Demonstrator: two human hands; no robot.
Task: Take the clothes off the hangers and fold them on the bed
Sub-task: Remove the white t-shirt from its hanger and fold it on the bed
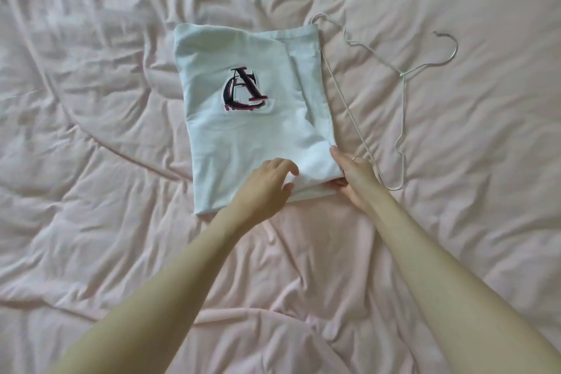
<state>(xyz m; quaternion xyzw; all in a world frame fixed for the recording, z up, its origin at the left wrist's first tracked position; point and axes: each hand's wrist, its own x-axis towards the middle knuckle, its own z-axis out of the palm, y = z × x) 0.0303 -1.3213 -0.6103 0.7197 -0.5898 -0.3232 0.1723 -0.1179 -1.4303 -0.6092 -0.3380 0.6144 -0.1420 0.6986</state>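
Left grip [270, 179] rests relaxed on the folded shirt [243, 118] mid-bed [121, 252]; right grip [352, 176] pinches its 5 o'clock corner. Hanger [400, 73] lies touching the shirt at 3 o'clock.

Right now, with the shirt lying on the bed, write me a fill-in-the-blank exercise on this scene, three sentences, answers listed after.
1. The folded white T-shirt lies on a ____ duvet.
2. The empty wire hanger lies on the T-shirt's ____ side.
3. The right hand holds the T-shirt's near ____ corner, and the left hand rests on the fabric beside it.

Missing words: pink; right; right
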